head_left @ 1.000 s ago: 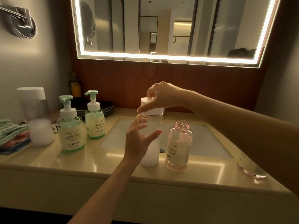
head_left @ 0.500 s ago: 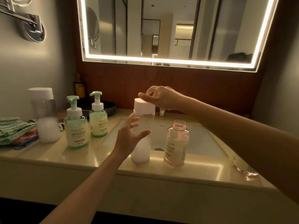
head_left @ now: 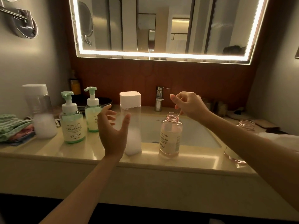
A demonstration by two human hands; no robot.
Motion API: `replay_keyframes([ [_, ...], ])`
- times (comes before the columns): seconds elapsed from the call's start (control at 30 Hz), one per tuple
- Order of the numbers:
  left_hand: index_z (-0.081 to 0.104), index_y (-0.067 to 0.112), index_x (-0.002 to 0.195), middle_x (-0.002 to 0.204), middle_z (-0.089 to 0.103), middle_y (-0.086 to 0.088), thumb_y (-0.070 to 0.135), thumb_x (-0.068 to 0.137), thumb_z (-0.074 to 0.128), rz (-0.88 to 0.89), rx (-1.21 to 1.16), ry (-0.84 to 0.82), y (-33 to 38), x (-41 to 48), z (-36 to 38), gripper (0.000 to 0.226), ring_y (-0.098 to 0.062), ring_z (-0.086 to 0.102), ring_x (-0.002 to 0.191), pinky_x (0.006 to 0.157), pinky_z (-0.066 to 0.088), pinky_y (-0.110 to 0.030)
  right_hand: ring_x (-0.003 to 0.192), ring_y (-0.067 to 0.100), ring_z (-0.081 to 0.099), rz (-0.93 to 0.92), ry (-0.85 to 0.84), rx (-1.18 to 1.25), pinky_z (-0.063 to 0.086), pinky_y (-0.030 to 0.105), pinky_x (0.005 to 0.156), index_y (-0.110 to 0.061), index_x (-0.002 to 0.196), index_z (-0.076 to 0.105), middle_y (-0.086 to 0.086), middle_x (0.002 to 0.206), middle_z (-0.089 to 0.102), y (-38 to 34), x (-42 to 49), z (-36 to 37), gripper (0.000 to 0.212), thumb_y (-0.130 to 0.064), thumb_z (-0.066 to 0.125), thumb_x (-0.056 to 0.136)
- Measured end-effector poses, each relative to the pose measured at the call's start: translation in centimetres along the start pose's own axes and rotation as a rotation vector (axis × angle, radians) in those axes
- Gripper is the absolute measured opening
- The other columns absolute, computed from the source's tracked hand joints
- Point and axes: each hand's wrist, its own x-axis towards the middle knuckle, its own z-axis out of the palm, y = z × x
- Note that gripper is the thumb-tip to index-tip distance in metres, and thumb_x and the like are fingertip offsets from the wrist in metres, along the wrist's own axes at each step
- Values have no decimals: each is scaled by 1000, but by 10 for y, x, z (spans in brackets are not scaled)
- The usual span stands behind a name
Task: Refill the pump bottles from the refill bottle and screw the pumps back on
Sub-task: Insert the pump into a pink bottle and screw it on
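Centre frame: left hand and right hand hovering spread, holding nothing. Refill bottle standing capped; pink bottle apparently awaiting its pump; green pump bottles at left looking finished.

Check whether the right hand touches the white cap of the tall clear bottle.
Apart. Head view: the chrome tap shows in the gap between the right hand and the white cap.

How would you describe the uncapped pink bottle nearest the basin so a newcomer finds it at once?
Start at the white sink basin. On the counter edge in front of it stands a pink-tinted clear plastic bottle, just right of a tall clear bottle with a white cap. Unlike that one and the green pump bottles, its threaded neck is open.
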Motion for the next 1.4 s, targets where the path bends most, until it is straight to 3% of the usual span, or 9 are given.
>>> replay_keyframes([
  [0.23,51,15,102,79,54,6,43,85,55,213,-100,-231,27,-53,28,33,-6,54,64,52,48,-20,51,9,56,85,56,28,46,18,52,-14,89,61,0,70,64,29,-37,-5,27,-39,52,91],
  [0.33,51,21,98,78,55,11,43,84,55,196,-185,-362,38,-82,47,26,-7,59,69,54,47,-10,50,8,55,123,45,34,45,15,50,-13,87,62,1,68,64,47,-62,-10,23,-35,54,91],
  [0.53,52,24,93,78,54,21,49,81,53,99,-307,-532,62,-131,90,28,-4,59,76,55,47,-10,50,8,54,174,152,8,45,18,52,-11,84,62,0,64,62,82,-106,-44,23,-31,54,91],
  [0.7,53,28,90,78,58,16,48,82,53,31,-370,-622,77,-158,119,21,-4,59,72,53,51,-23,64,18,59,271,397,-66,50,31,60,-12,79,60,5,71,63,125,-137,-85,23,-30,53,92],
  [0.8,51,36,87,80,60,13,41,85,54,-31,-395,-674,83,-170,133,7,-8,60,70,57,53,-32,77,22,59,466,544,-219,43,30,68,-9,92,58,9,86,65,170,-149,-114,26,-34,51,93],
  [0.97,51,34,87,81,62,7,39,89,50,-73,-442,-702,97,-179,150,5,-13,60,72,61,53,-33,102,34,57,783,317,-430,44,37,83,-7,118,49,14,116,60,223,-154,-144,50,-50,41,93],
  [1.1,49,34,87,80,61,8,44,84,45,-65,-457,-721,102,-182,163,11,-12,60,71,59,51,-27,80,27,64,803,148,-436,55,41,76,-12,99,59,9,92,67,232,-143,-142,61,-68,34,87],
  [1.2,49,33,89,82,60,10,42,85,45,-61,-450,-731,100,-183,168,11,-9,60,71,58,52,-23,58,19,63,854,26,-406,52,29,55,-14,92,58,2,70,62,230,-136,-141,58,-67,32,88],
  [1.4,51,25,92,82,60,9,27,91,50,-68,-418,-715,92,-178,169,2,-11,60,71,56,51,-17,63,24,67,926,-43,-244,51,26,49,-13,95,62,10,83,67,235,-128,-142,34,-44,50,87],
])
